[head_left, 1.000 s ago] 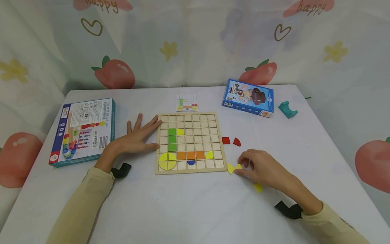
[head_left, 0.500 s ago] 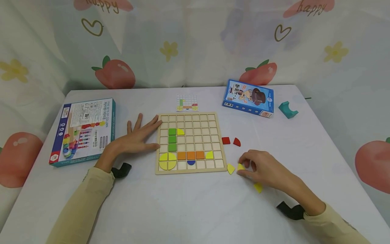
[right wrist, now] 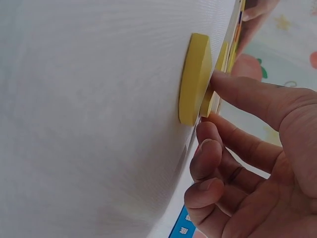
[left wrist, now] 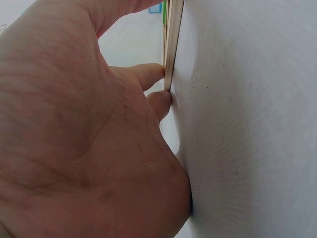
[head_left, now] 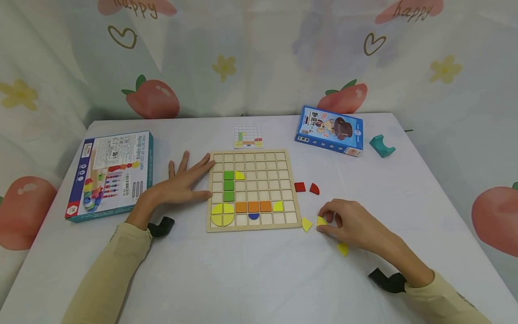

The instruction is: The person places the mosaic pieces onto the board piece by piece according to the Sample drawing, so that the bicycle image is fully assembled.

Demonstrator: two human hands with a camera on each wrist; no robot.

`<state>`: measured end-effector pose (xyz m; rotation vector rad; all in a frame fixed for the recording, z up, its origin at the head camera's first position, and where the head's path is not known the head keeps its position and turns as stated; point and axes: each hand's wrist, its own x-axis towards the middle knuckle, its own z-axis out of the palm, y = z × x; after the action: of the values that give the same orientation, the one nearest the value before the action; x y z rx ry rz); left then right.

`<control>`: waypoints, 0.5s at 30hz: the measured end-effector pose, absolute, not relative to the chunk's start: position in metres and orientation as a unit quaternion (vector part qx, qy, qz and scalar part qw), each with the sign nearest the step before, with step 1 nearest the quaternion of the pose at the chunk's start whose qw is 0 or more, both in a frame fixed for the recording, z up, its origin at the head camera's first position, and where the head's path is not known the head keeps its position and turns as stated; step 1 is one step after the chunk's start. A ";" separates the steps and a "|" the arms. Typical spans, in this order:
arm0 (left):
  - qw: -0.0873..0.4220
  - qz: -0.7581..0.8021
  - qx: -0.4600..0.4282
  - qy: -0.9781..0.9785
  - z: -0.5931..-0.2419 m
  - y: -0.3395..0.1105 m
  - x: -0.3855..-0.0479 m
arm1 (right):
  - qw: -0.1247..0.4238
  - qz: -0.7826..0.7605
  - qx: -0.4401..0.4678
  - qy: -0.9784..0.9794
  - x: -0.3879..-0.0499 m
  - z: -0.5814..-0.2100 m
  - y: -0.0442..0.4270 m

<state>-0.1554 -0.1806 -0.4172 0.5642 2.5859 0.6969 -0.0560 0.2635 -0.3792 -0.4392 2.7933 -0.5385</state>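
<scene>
In the head view a wooden grid board lies on the white table. Green squares, orange squares, a blue half circle and several yellow quarter circles sit in its cells. My left hand is spread, its fingertips and thumb touching the board's left edge. To the right of the board, my right hand pinches a yellow quarter-circle tile between thumb and index finger, at table level. One loose yellow tile lies by the board's corner, another below the right hand.
A red square and a red quarter circle lie right of the board. Behind it is a small pattern card. A large box stands left, a blue box back right, beside a teal curved piece.
My right hand has drawn the pinched yellow tile slightly right, away from the loose tile by the board's corner. The left hand and board have stayed in place.
</scene>
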 end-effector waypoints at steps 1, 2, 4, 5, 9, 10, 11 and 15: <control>0.201 0.250 0.201 0.926 -0.417 -0.181 -0.155 | 0.131 -0.185 -0.150 0.962 -0.056 -0.379 0.264; 0.202 0.250 0.201 0.925 -0.417 -0.180 -0.155 | 0.130 -0.185 -0.149 0.963 -0.056 -0.379 0.264; 0.203 0.252 0.199 0.925 -0.417 -0.180 -0.155 | 0.130 -0.186 -0.148 0.963 -0.056 -0.379 0.264; 0.203 0.252 0.199 0.925 -0.417 -0.180 -0.155 | 0.130 -0.186 -0.148 0.962 -0.056 -0.379 0.264; 0.205 0.255 0.198 0.924 -0.417 -0.180 -0.154 | 0.130 -0.189 -0.151 0.962 -0.056 -0.379 0.264; 0.205 0.254 0.198 0.924 -0.417 -0.180 -0.154 | 0.130 -0.189 -0.152 0.961 -0.057 -0.379 0.264; 0.205 0.254 0.198 0.924 -0.417 -0.180 -0.154 | 0.129 -0.190 -0.153 0.961 -0.057 -0.379 0.264; 0.204 0.252 0.198 0.925 -0.418 -0.180 -0.155 | 0.128 -0.191 -0.158 0.960 -0.057 -0.379 0.264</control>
<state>-0.1548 -0.1803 -0.4181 0.5531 2.5801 0.7027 -0.0572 0.2644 -0.3791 -0.4603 2.7937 -0.5553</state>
